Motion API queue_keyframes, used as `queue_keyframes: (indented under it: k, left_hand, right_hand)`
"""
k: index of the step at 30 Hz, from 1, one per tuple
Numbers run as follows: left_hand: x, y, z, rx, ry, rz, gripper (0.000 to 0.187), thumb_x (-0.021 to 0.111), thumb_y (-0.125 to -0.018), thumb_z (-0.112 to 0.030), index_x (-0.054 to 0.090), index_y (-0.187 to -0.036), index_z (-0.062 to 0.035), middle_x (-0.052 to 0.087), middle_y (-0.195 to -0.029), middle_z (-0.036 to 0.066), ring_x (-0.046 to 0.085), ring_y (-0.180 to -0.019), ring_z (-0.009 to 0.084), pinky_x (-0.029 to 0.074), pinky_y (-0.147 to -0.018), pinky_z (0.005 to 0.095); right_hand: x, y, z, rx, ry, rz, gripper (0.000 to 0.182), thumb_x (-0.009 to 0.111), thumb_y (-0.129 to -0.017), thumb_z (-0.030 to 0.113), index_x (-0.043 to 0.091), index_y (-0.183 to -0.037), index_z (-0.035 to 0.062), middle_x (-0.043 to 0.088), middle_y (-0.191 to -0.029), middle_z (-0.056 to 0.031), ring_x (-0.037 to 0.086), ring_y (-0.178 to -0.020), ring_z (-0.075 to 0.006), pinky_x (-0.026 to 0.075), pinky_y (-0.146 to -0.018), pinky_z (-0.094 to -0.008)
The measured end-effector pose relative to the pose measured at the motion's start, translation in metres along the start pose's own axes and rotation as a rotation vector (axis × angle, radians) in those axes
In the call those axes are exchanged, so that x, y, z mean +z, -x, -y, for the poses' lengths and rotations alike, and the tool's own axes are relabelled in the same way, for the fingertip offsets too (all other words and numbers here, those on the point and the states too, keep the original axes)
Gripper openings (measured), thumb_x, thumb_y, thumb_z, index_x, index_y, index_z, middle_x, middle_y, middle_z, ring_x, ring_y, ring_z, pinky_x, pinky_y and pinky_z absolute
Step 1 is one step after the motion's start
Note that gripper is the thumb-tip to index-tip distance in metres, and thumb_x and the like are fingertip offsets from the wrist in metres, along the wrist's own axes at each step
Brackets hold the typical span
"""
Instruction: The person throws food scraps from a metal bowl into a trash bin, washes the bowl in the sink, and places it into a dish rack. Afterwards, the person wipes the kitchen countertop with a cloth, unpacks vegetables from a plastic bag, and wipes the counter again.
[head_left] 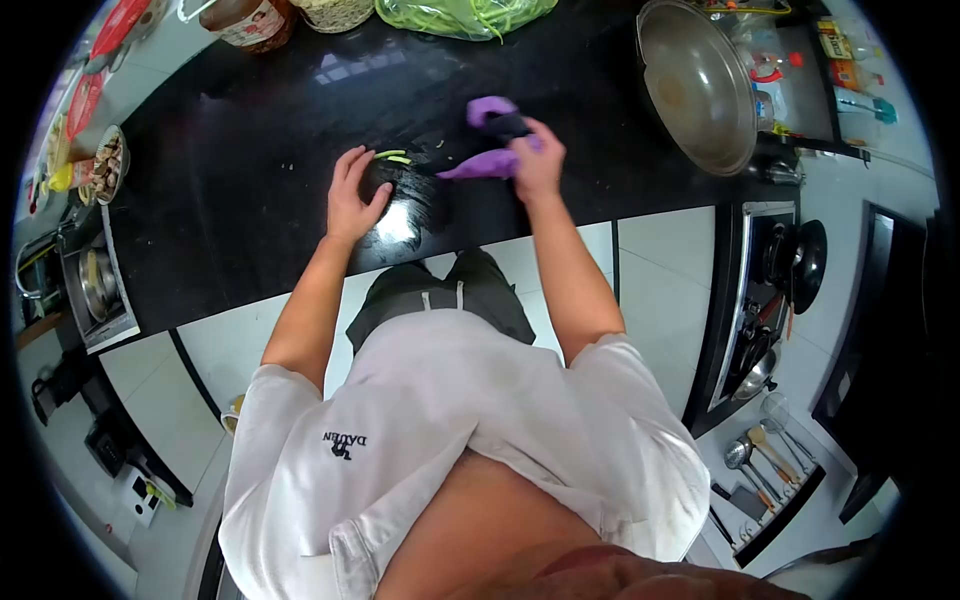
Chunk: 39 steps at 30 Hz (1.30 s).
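Observation:
My right hand [538, 165] is closed around a purple cloth [490, 163] over the black countertop. One part of the cloth tapers to a point on the left, and another curls up beyond my fingers beside a dark patch. To the left, my left hand [357, 200] rests low over the counter, its thumb spread away from the fingers. Right at its fingertips lie a couple of thin green vegetable pieces [397, 157]. Wet smears mark the dark surface between both hands.
A bag of green vegetables [465, 14] and a jar [250, 24] stand along the far edge. A large wok [698, 88] sits at the right. On the left are a bowl of chopped food [108, 168] and a sink [118, 315]. Small crumbs dot the countertop [230, 220].

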<state>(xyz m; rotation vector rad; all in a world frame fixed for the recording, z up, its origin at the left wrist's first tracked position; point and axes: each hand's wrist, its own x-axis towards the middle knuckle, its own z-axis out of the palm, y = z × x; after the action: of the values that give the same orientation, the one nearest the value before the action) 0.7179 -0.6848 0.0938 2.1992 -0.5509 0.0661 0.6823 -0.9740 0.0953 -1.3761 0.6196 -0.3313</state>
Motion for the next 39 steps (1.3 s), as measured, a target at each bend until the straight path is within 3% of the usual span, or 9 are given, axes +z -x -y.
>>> queue_keyframes:
  k: [5, 7, 11, 16, 23, 27, 31, 35, 39]
  left_hand:
    - [0.021, -0.01, -0.028, -0.016, -0.4, 0.09, 0.075, 0.071, -0.069, -0.052, 0.049, -0.133, -0.0176, 0.038, -0.138, 0.018, 0.027, -0.132, 0.0402, 0.018, -0.108, 0.054]
    - [0.038, -0.006, -0.022, 0.005, -0.415, 0.059, 0.064, 0.069, -0.074, -0.048, 0.053, -0.128, -0.0184, 0.04, -0.135, 0.018, 0.03, -0.13, 0.0384, 0.021, -0.106, 0.0521]
    - [0.043, -0.001, -0.015, 0.073, -0.314, 0.118, 0.026, 0.067, -0.078, -0.025, 0.061, -0.1, -0.0133, 0.052, -0.107, 0.01, 0.047, -0.105, 0.0297, 0.037, -0.087, 0.0419]
    - [0.046, 0.003, -0.001, 0.183, -0.341, 0.142, 0.015, 0.064, -0.078, -0.013, 0.06, -0.091, -0.0065, 0.055, -0.088, 0.011, 0.053, -0.088, 0.0291, 0.042, -0.073, 0.0394]
    - [0.008, 0.039, -0.022, -0.239, -0.213, -0.029, 0.014, 0.056, -0.089, -0.017, 0.059, -0.094, -0.0037, 0.054, -0.088, 0.017, 0.055, -0.082, 0.0334, 0.045, -0.074, 0.0411]
    - [-0.011, 0.106, -0.047, -0.669, 0.439, -0.149, 0.027, 0.042, -0.1, -0.025, 0.054, -0.085, -0.0063, 0.047, -0.067, -0.001, 0.043, -0.055, 0.0064, 0.034, -0.049, 0.0214]
    - [-0.018, 0.186, -0.093, -0.879, 0.606, -0.398, 0.024, 0.043, -0.099, -0.028, 0.051, -0.087, -0.0085, 0.045, -0.067, -0.004, 0.039, -0.054, 0.0048, 0.03, -0.047, 0.019]
    - [-0.03, 0.265, -0.107, -1.001, 0.58, -0.795, 0.022, 0.045, -0.098, -0.025, 0.052, -0.089, -0.0061, 0.046, -0.066, -0.002, 0.041, -0.053, 0.0054, 0.03, -0.044, 0.0194]
    - [-0.038, 0.338, -0.11, -1.075, 0.537, -0.931, 0.022, 0.047, -0.098, -0.025, 0.051, -0.088, -0.0067, 0.048, -0.064, -0.001, 0.042, -0.05, 0.0059, 0.031, -0.042, 0.0199]
  right_hand:
    - [-0.129, -0.025, 0.019, -0.105, -0.254, -0.349, 0.034, 0.059, -0.08, 0.0, 0.057, -0.114, 0.0005, 0.056, -0.081, -0.0049, 0.056, -0.067, -0.0147, 0.048, -0.058, -0.0267]
    - [-0.178, -0.025, 0.018, 0.015, -0.049, -0.386, 0.036, 0.063, -0.078, 0.005, 0.058, -0.114, 0.0016, 0.06, -0.088, -0.0092, 0.059, -0.079, -0.0204, 0.05, -0.069, -0.0317]
    - [-0.214, -0.034, -0.03, -0.519, 1.055, -0.25, 0.057, 0.077, -0.069, 0.028, 0.058, -0.117, 0.0032, 0.058, -0.117, -0.0167, 0.048, -0.116, -0.0329, 0.035, -0.101, -0.0431]
    - [-0.138, -0.015, -0.027, -0.643, 1.041, -0.092, 0.067, 0.077, -0.064, 0.034, 0.056, -0.122, 0.0068, 0.052, -0.126, -0.0177, 0.041, -0.121, -0.0382, 0.032, -0.104, -0.0448]
    - [-0.02, 0.0, -0.039, -0.709, 0.923, 0.035, 0.051, 0.069, -0.063, 0.018, 0.062, -0.113, 0.0079, 0.052, -0.125, -0.0169, 0.042, -0.12, -0.0397, 0.037, -0.101, -0.0448]
    - [0.045, 0.015, -0.051, -0.882, 0.82, 0.231, 0.046, 0.072, -0.059, 0.016, 0.064, -0.103, 0.0047, 0.055, -0.117, -0.0149, 0.047, -0.112, -0.0357, 0.041, -0.096, -0.0428]
    - [0.095, 0.094, -0.065, -0.984, 0.526, 0.627, 0.035, 0.071, -0.056, 0.013, 0.066, -0.09, 0.0077, 0.062, -0.094, -0.0072, 0.052, -0.098, -0.0298, 0.044, -0.087, -0.0399]
    - [0.094, 0.187, -0.085, -0.605, 0.373, 1.284, 0.029, 0.067, -0.059, 0.007, 0.068, -0.088, 0.0082, 0.065, -0.098, -0.0077, 0.055, -0.099, -0.0301, 0.047, -0.088, -0.0366]
    - [0.057, 0.186, -0.056, -0.064, 0.058, 1.313, 0.037, 0.067, -0.063, 0.002, 0.066, -0.1, 0.0004, 0.065, -0.103, -0.0111, 0.063, -0.095, -0.0243, 0.05, -0.084, -0.0345]
